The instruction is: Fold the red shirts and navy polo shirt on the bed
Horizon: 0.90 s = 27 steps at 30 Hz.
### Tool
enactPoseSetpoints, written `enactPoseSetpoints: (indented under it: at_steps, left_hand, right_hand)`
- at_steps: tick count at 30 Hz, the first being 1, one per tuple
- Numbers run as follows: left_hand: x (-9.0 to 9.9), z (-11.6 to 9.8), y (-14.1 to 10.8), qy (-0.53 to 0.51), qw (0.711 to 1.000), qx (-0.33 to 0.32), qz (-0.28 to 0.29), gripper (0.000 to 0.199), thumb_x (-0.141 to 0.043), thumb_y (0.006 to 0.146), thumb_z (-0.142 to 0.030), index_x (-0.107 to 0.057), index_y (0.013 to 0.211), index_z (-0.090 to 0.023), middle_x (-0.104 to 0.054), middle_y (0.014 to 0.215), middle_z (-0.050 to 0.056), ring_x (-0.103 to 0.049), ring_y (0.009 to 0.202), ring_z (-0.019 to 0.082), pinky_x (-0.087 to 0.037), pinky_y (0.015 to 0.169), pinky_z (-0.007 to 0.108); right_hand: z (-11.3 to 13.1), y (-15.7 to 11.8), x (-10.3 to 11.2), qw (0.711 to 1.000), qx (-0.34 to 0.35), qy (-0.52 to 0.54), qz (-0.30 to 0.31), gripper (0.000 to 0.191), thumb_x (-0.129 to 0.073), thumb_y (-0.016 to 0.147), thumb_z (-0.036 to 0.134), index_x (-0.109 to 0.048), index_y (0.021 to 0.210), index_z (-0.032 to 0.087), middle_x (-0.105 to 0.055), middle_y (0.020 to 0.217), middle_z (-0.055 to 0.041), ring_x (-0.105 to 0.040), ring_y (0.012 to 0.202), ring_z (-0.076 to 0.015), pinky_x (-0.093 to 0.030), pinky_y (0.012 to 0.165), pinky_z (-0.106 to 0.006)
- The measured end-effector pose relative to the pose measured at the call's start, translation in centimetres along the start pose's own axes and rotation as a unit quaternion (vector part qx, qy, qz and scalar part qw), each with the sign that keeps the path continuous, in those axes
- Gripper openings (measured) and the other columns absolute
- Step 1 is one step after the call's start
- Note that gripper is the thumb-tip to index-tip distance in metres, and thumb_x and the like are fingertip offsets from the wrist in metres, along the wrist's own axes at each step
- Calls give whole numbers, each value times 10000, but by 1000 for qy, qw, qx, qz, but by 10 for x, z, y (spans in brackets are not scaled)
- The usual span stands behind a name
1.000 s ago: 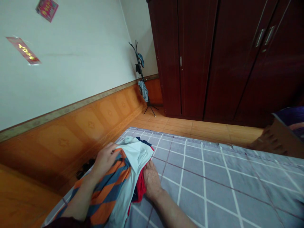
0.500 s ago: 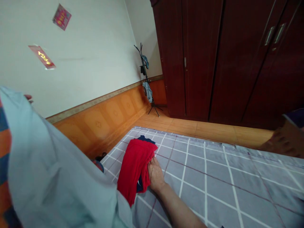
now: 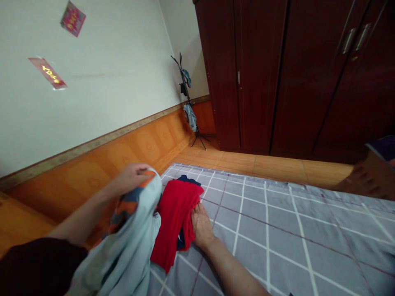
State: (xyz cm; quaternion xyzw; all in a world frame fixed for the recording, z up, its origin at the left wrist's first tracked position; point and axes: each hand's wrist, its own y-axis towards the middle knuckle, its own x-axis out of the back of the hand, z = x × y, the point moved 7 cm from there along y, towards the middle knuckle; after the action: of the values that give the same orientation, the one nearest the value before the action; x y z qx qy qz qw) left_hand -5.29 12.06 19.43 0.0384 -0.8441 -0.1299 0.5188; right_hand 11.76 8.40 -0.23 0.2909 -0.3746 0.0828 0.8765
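Note:
My left hand (image 3: pixel 132 174) pinches the upper edge of a pale blue-grey garment (image 3: pixel 135 242) that hangs in loose folds. An orange and dark blue patterned side of it shows below the fingers. On the bed, to the right of that garment, lies a folded red garment (image 3: pixel 177 213). Dark blue cloth (image 3: pixel 189 179) peeks out at its far end, and more shows in a gap in its near side. My right hand (image 3: pixel 201 224) is at the right edge of the red garment, with fingers curled against it and fingertips partly hidden in the fold.
A grey checked sheet (image 3: pixel 253 222) covers the bed. Beyond it stand a dark red wardrobe (image 3: pixel 256 82) and a black coat rack (image 3: pixel 187 86) with a cap and cloth on it. A cardboard box (image 3: pixel 375 176) is at the right. Orange panelling (image 3: pixel 148 144) lines the left wall.
My left hand has swung inward and down from the far left, bringing the pale garment's raised edge beside the red one. The right hand and red garment stay in place.

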Motion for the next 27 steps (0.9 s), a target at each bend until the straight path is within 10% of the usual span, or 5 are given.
enactPoseSetpoints:
  at_steps: [4,8,27]
  left_hand:
    - [-108,0,19,32,989,-84,118,68,-659,722,-249,-685,673,-209,-660,746,-2,-605,763,167,-455,715,230]
    - [-161,12,37,57,989,-93,96,206,-519,780,-172,-713,818,-229,-654,864,31,-608,825,183,-439,759,261]
    - [-172,30,26,3,996,-86,23,90,-521,805,-172,-603,812,-208,-617,925,18,-581,877,173,-436,812,281]
  right_hand:
    - [3,1,4,1000,10,-10,-5,580,-549,803,237,-442,1367,156,-455,1385,-129,-378,1272,-268,-230,1095,-433]
    - [2,2,3,1000,-2,-11,1,575,-529,813,227,-432,1375,158,-470,1372,-126,-383,1266,-271,-232,1093,-429]
    - [0,3,1,1000,-6,22,1,533,-512,871,319,-416,1386,222,-444,1399,-78,-357,1288,-256,-231,1103,-413]
